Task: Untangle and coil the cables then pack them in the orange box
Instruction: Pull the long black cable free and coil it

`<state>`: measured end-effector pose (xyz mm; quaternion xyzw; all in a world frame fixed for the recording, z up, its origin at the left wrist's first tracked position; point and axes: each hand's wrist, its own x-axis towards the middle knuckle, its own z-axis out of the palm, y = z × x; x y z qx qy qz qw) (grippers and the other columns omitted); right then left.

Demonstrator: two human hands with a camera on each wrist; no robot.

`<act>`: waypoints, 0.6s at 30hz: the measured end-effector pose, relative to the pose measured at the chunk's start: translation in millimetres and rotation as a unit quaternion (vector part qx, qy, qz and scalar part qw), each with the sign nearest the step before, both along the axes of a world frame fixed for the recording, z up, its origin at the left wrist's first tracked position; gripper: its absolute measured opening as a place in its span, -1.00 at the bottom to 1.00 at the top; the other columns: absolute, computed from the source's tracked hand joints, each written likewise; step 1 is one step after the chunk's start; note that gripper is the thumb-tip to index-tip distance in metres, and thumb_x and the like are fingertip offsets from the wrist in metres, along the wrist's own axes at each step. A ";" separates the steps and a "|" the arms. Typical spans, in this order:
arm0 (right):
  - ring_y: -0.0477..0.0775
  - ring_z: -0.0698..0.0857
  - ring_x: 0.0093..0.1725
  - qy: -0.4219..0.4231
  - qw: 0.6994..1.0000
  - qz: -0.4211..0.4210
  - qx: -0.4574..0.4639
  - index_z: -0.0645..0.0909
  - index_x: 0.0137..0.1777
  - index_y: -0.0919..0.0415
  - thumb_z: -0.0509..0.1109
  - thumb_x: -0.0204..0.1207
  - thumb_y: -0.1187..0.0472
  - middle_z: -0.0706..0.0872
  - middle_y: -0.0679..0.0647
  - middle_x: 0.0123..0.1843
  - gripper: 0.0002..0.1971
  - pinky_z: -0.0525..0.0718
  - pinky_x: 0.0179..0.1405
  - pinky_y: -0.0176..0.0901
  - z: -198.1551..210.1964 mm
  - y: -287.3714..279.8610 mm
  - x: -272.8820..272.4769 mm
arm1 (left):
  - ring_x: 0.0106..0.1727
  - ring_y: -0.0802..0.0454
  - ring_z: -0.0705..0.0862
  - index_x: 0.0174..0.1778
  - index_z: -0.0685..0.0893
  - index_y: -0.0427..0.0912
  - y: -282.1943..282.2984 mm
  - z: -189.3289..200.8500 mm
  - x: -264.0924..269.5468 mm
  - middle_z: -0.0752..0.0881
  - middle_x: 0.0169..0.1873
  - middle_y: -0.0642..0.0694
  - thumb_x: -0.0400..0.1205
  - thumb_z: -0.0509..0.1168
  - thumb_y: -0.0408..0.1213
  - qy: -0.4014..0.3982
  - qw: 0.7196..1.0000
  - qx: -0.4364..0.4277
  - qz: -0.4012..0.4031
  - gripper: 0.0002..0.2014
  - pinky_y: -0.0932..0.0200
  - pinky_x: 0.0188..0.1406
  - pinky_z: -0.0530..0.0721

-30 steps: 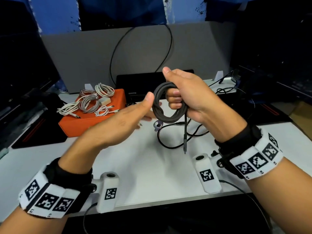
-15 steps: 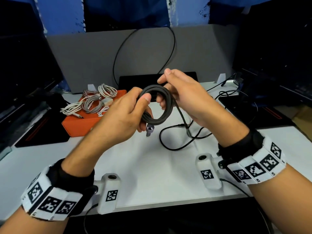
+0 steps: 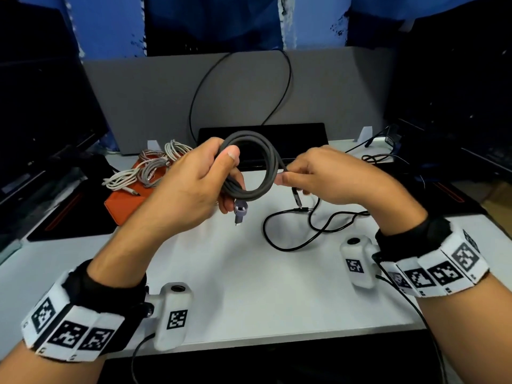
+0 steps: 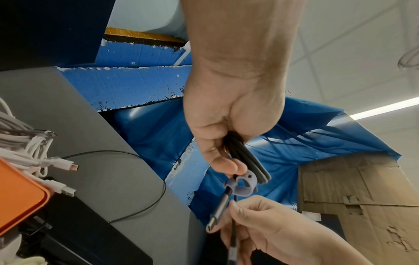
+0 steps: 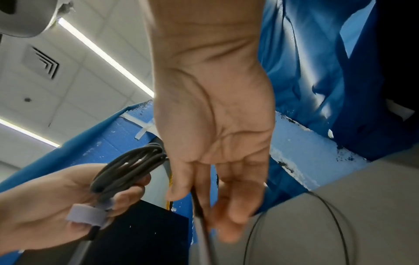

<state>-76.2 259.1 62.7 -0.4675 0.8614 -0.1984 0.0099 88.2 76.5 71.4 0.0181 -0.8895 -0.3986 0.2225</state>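
Note:
A dark grey coiled cable (image 3: pixel 266 162) is held up over the table. My left hand (image 3: pixel 210 176) grips the coil's left side, thumb on top; in the left wrist view the coil (image 4: pixel 247 159) runs out of that fist. A lilac strap (image 3: pixel 240 210) and a plug hang below. My right hand (image 3: pixel 318 173) pinches the cable's free end (image 3: pixel 295 191) at the coil's right side, also shown in the right wrist view (image 5: pixel 199 206). The orange box (image 3: pixel 124 202) lies at the left, with several white and grey coiled cables (image 3: pixel 149 170) on it.
A thin black cable (image 3: pixel 304 234) lies loose on the white table (image 3: pixel 249 286) under my right hand. A black flat device (image 3: pixel 299 134) sits behind, before a grey partition (image 3: pixel 138 101) with another black lead. Dark mats flank both sides.
The coil has passed from my right hand to my left. My right hand now pinches only the free end, and both hands have moved slightly apart.

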 end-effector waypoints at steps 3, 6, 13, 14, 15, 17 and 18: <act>0.10 0.85 -0.36 -0.174 0.964 0.004 -0.199 0.69 -0.24 0.34 0.42 0.73 0.06 0.81 0.13 -0.38 -0.61 0.77 -0.31 -0.10 -3.5 -9.7 -0.4 | -0.34 -0.19 0.82 0.01 0.51 -0.24 2.3 1.1 -0.2 0.84 -0.26 -0.10 0.87 0.04 -0.04 0.000 1.000 -0.016 0.006 -0.66 -0.36 -0.18 0.77; 0.07 0.84 -0.35 -0.324 0.873 0.000 -0.364 0.71 -0.17 0.32 0.43 0.73 0.21 0.82 0.17 -0.33 -0.75 0.81 -0.32 -0.20 -6.1 -19.3 3.8 | -0.37 -0.09 0.81 0.01 0.53 -0.26 5.6 1.4 -1.2 0.84 -0.25 -0.08 0.87 0.05 -0.07 0.000 0.999 -0.033 0.008 -0.67 -0.20 -0.19 0.78; 0.09 0.78 -0.19 -0.537 0.760 0.050 -0.364 0.65 -0.23 0.21 0.14 0.86 -0.07 0.76 0.14 -0.25 -0.49 0.80 0.15 0.07 -22.0 -41.7 34.5 | -0.31 0.41 0.69 0.00 0.56 -0.30 13.6 -3.4 -6.4 0.69 -0.38 0.04 0.86 0.07 -0.14 0.028 0.991 -0.100 0.080 -0.69 0.55 -0.34 0.53; 0.12 0.76 -0.13 -0.556 0.746 0.062 -0.362 0.61 -0.28 0.20 0.10 0.87 -0.09 0.74 0.16 -0.21 -0.45 0.75 0.32 0.21 -25.7 -44.9 37.0 | -0.32 0.44 0.67 -0.01 0.56 -0.31 12.8 -3.9 -7.1 0.68 -0.39 0.04 0.86 0.07 -0.15 0.028 0.990 -0.105 0.089 -0.69 0.56 -0.34 0.52; 0.16 0.74 -0.08 -0.574 0.732 0.075 -0.360 0.58 -0.31 0.20 0.06 0.86 -0.14 0.72 0.18 -0.16 -0.40 0.68 0.41 0.30 -28.2 -46.8 37.9 | -0.32 0.45 0.66 -0.01 0.56 -0.31 11.2 -4.5 -8.0 0.68 -0.39 0.03 0.86 0.07 -0.15 0.027 0.989 -0.110 0.095 -0.69 0.56 -0.34 0.51; 0.29 0.68 0.01 -0.593 0.720 0.102 -0.345 0.53 -0.34 0.21 -0.06 0.79 -0.35 0.67 0.23 -0.11 -0.27 0.60 0.38 0.37 -30.1 -48.6 38.9 | -0.33 0.45 0.66 -0.03 0.55 -0.29 8.7 -5.5 -9.3 0.67 -0.40 0.00 0.86 0.06 -0.12 0.025 0.987 -0.116 0.106 -0.67 0.55 -0.35 0.51; 0.33 0.65 0.03 -0.590 0.727 0.114 -0.333 0.51 -0.34 0.21 -0.08 0.72 -0.45 0.65 0.26 -0.09 -0.23 0.55 0.37 0.42 -29.9 -48.4 38.0 | -0.34 0.44 0.66 -0.03 0.55 -0.28 8.2 -5.8 -9.5 0.68 -0.40 0.00 0.86 0.06 -0.11 0.025 0.987 -0.117 0.111 -0.67 0.55 -0.36 0.51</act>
